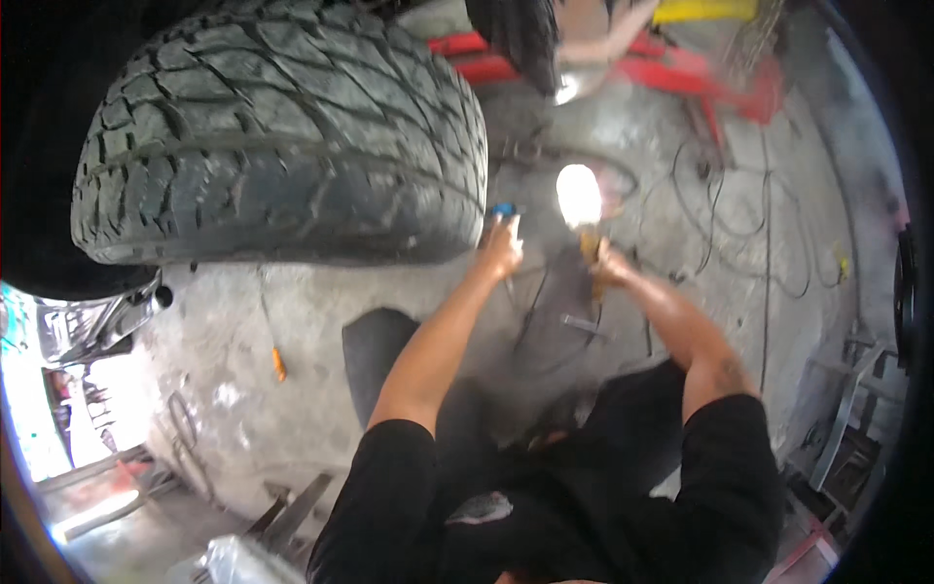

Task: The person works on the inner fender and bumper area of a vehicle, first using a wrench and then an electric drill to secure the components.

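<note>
My right hand is closed round the yellowish-brown handle of a work lamp. The lamp's glowing head points away from me and washes out to white. Beside the big tyre, my left hand is closed on a small blue-ended thing whose kind I cannot make out. The black tyre, with chunky worn tread, fills the upper left, its right edge close to my left hand. Between my knees a metal wrench lies on a dark patch of floor.
An orange-handled screwdriver lies on the concrete at left. Dark cables loop across the floor at right. Ahead stands a red metal frame, with another person's arm near it. A metal rack stands at far right.
</note>
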The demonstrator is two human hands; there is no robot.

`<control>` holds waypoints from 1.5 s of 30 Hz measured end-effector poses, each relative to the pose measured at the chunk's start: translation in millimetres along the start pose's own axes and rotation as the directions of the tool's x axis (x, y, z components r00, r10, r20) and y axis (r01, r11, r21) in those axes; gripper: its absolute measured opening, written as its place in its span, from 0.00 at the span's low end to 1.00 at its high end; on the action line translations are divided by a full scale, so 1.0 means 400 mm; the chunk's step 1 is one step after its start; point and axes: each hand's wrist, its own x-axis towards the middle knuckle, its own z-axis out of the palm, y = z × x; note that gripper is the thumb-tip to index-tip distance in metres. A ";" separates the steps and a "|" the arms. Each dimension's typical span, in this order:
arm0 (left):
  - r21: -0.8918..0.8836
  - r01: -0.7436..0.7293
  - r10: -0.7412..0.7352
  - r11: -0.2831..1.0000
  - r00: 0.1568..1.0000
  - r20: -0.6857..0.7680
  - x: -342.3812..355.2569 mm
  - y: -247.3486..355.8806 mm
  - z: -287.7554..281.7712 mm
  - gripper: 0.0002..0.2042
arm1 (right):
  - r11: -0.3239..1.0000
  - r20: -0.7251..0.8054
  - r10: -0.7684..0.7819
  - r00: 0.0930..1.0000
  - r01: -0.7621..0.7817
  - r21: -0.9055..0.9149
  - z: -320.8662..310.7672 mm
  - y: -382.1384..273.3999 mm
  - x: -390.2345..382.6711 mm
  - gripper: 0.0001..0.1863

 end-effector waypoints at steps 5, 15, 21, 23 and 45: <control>-0.891 0.232 -0.220 0.390 0.963 0.154 0.201 -0.276 0.017 0.31 | 0.893 -0.159 -0.052 0.986 0.117 0.434 -0.110 -0.382 -0.200 0.34; 0.038 0.162 -0.166 0.986 0.961 0.220 0.153 -0.151 0.169 0.28 | 0.855 -0.566 0.069 0.822 0.244 0.458 -0.187 -0.454 -0.930 0.30; -0.108 0.152 -0.134 0.982 0.979 0.156 0.109 -0.049 0.075 0.27 | 0.804 -0.737 0.296 0.608 0.257 0.536 -0.284 -0.690 -1.155 0.31; -0.271 0.083 -0.061 0.959 0.994 0.089 0.101 0.079 0.046 0.26 | 0.837 -0.900 -0.011 0.436 0.496 0.230 -0.313 -0.748 -1.164 0.35; -0.754 -0.638 -0.079 -0.154 0.769 -0.635 0.029 0.700 -0.857 0.13 | 0.895 -0.885 -0.419 0.205 -0.073 -0.440 -0.374 -0.885 -1.348 0.36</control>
